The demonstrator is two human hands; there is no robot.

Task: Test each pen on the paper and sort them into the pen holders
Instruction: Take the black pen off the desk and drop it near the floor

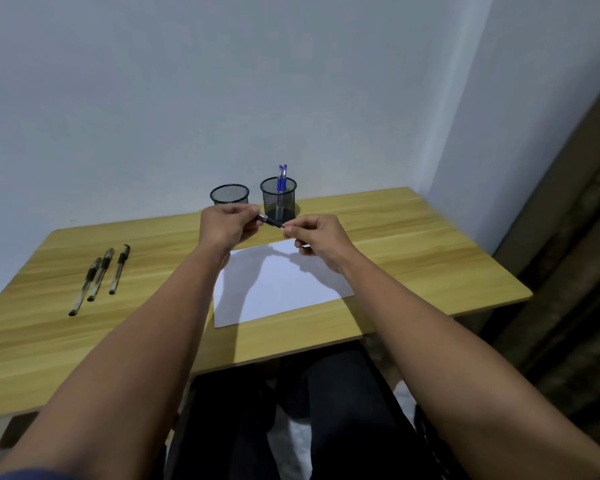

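Both hands hold one black pen in the air above the far edge of the white paper. My left hand pinches its left end and my right hand pinches its right end. Behind them stand two black mesh pen holders: the left holder shows no pens, and the right holder contains two blue-capped pens. Three black pens lie side by side at the table's left.
The wooden table stands against a pale wall, with its right edge near a dark brown panel. My dark-clothed legs show below the front edge.
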